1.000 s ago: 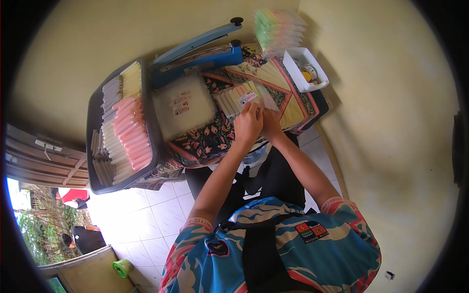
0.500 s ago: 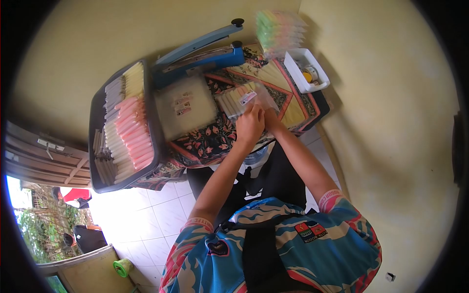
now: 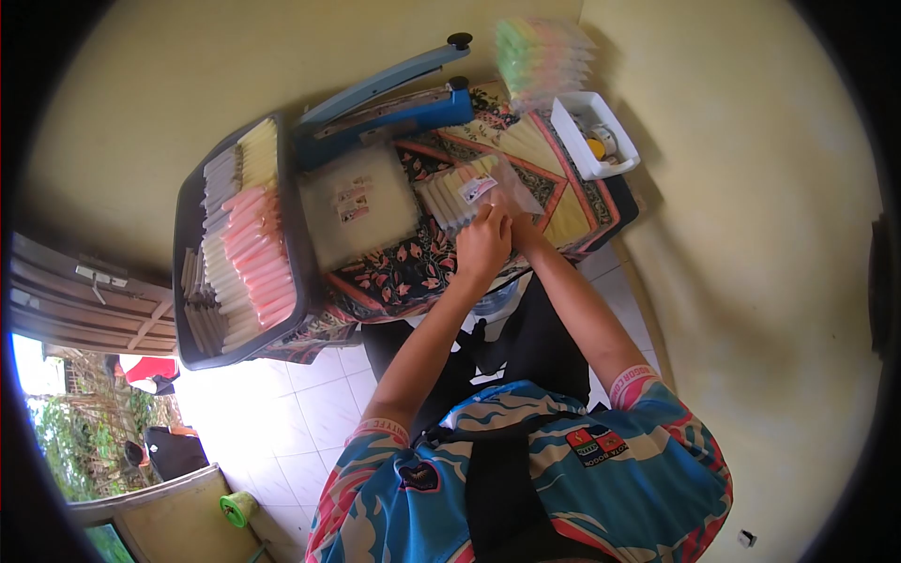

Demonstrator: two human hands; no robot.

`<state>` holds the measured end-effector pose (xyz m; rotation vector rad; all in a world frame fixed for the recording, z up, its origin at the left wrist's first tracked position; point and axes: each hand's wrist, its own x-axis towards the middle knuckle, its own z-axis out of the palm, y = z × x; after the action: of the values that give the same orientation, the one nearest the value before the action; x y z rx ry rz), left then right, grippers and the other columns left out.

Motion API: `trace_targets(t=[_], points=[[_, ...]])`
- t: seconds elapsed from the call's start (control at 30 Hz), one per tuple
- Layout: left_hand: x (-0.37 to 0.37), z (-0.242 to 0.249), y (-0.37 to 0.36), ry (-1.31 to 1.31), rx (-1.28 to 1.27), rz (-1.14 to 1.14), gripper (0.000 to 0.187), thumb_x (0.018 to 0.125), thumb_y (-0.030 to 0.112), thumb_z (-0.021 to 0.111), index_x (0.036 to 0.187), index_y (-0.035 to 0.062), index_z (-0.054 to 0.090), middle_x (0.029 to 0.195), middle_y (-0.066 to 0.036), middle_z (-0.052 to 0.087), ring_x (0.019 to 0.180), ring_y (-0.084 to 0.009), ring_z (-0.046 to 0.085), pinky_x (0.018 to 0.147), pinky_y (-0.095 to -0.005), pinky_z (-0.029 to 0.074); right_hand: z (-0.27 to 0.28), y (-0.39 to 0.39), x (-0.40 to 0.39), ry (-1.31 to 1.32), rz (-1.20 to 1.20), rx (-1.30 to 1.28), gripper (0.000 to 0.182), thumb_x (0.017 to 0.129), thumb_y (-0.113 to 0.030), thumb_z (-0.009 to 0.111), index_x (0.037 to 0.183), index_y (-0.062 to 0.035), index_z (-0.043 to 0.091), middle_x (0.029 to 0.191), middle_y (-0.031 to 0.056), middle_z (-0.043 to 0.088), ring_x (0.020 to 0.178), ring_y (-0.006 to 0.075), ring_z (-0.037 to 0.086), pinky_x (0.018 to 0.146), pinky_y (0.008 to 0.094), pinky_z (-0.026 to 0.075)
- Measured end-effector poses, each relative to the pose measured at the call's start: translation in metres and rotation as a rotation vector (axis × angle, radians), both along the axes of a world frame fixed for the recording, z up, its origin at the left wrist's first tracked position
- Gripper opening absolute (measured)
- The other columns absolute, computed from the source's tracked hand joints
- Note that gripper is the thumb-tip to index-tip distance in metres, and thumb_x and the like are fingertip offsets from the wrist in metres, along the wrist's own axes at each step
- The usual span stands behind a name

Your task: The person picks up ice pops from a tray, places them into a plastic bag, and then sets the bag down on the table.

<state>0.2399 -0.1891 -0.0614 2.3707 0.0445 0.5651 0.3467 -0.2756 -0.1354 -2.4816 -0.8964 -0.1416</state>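
My left hand (image 3: 482, 246) and my right hand (image 3: 522, 228) meet at the near end of a clear plastic bag (image 3: 469, 192) filled with pale yellow and pink sticks and bearing a small label. Both hands pinch the bag's open end on the patterned cloth (image 3: 404, 263) of a small table. Just beyond the bag lies a blue hand sealer (image 3: 385, 103) with its arm raised. A stack of empty labelled bags (image 3: 357, 206) lies to the left of the filled bag.
A black tray (image 3: 185, 281) at the left holds several rows of white, pink and yellow sticks. A white tub (image 3: 595, 136) and a pile of filled pastel bags (image 3: 540, 56) sit at the far right. White floor tiles lie below; a yellow wall is on the right.
The bag and both hands have shifted slightly away and to the right. My fingers keep working at the bag's open end.
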Motion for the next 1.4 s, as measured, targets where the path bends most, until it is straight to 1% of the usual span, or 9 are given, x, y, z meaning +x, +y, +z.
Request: trace_targets(t=[0.23, 0.63, 0.83, 0.93, 1.03, 1.13, 1.23, 1.33, 1.4], points=[[-0.001, -0.006, 0.002, 0.007, 0.004, -0.018, 0.008, 0.086, 0.014, 0.066, 0.089, 0.0067, 0.064, 0.089, -0.009, 0.066, 0.074, -0.0347, 0.067, 0.062, -0.0435, 0.053, 0.0, 0.014, 0.014, -0.057, -0.038, 0.044, 0.044, 0.083, -0.022, 0.061, 0.123, -0.0031, 0.059, 0.116, 0.0196, 0.063, 0.115, 0.0353, 0.055, 0.098, 0.0432, 0.042], [0.005, -0.005, 0.007, -0.064, -0.077, -0.044, 0.014, 0.084, 0.016, 0.07, 0.091, 0.005, 0.067, 0.085, -0.012, 0.067, 0.074, -0.0327, 0.068, 0.064, -0.0408, 0.053, 0.01, 0.005, 0.008, 0.046, 0.111, -0.161, 0.045, 0.082, -0.022, 0.062, 0.123, -0.0019, 0.059, 0.12, 0.0202, 0.061, 0.122, 0.0354, 0.051, 0.106, 0.0424, 0.037], [0.091, 0.022, 0.066, -0.02, -0.227, 0.017, 0.024, 0.08, 0.024, 0.074, 0.091, 0.0018, 0.074, 0.079, -0.017, 0.071, 0.067, -0.0257, 0.069, 0.064, -0.0349, 0.053, 0.008, 0.012, 0.012, -0.013, 0.013, -0.087, 0.046, 0.081, -0.022, 0.063, 0.122, -0.0009, 0.059, 0.123, 0.0208, 0.059, 0.126, 0.0357, 0.048, 0.111, 0.0422, 0.033], [0.149, 0.01, 0.091, 0.282, -0.112, -0.11, 0.027, 0.079, 0.025, 0.073, 0.089, 0.0003, 0.074, 0.081, -0.018, 0.071, 0.065, -0.0249, 0.069, 0.063, -0.0356, 0.053, -0.003, 0.016, 0.015, -0.161, -0.152, 0.175, 0.045, 0.078, -0.022, 0.066, 0.117, 0.0008, 0.061, 0.125, 0.0214, 0.059, 0.125, 0.0369, 0.048, 0.11, 0.0436, 0.034], [0.199, -0.011, 0.096, 0.436, 0.062, -0.077, 0.048, 0.07, 0.038, 0.078, 0.095, -0.0023, 0.073, 0.098, -0.026, 0.069, 0.095, -0.0391, 0.068, 0.082, -0.0435, 0.054, 0.046, 0.013, -0.004, 0.092, -0.129, 0.146, 0.047, 0.078, -0.021, 0.066, 0.118, 0.0037, 0.059, 0.128, 0.0237, 0.056, 0.125, 0.0385, 0.048, 0.109, 0.0443, 0.035], [0.239, -0.057, 0.102, 0.194, 0.349, -0.057, 0.031, 0.072, 0.028, 0.077, 0.078, -0.0018, 0.073, 0.064, -0.016, 0.066, 0.06, -0.026, 0.069, 0.062, -0.0387, 0.055, 0.025, 0.014, 0.004, 0.029, -0.092, 0.242, 0.05, 0.078, -0.02, 0.066, 0.121, 0.0051, 0.056, 0.129, 0.0249, 0.054, 0.125, 0.0395, 0.047, 0.108, 0.0445, 0.035], [0.235, -0.035, 0.094, 0.408, 0.105, -0.124, 0.034, 0.068, 0.03, 0.08, 0.075, -0.0028, 0.072, 0.062, -0.017, 0.066, 0.06, -0.0281, 0.069, 0.062, -0.0393, 0.055, 0.019, 0.015, 0.003, -0.186, -0.122, 0.209, 0.051, 0.08, -0.019, 0.065, 0.124, 0.0049, 0.054, 0.129, 0.0262, 0.053, 0.125, 0.0395, 0.047, 0.109, 0.0456, 0.035], [0.239, -0.038, 0.091, 0.367, 0.205, -0.196, 0.035, 0.066, 0.03, 0.082, 0.074, -0.0028, 0.072, 0.065, -0.018, 0.067, 0.059, -0.0292, 0.068, 0.061, -0.0388, 0.055, 0.011, 0.015, 0.007, -0.343, -0.091, 0.255, 0.043, 0.083, -0.017, 0.062, 0.119, 0.0058, 0.057, 0.129, 0.0273, 0.054, 0.123, 0.0441, 0.049, 0.106, 0.0475, 0.039], [0.245, -0.049, 0.09, 0.351, 0.26, -0.177, 0.032, 0.067, 0.029, 0.081, 0.074, -0.0011, 0.073, 0.066, -0.018, 0.068, 0.06, -0.0294, 0.068, 0.061, -0.0389, 0.054, 0.018, 0.016, 0.005, -0.271, -0.091, 0.246, 0.045, 0.083, -0.017, 0.061, 0.122, 0.0066, 0.055, 0.129, 0.0278, 0.054, 0.123, 0.0446, 0.049, 0.106, 0.0493, 0.038]])
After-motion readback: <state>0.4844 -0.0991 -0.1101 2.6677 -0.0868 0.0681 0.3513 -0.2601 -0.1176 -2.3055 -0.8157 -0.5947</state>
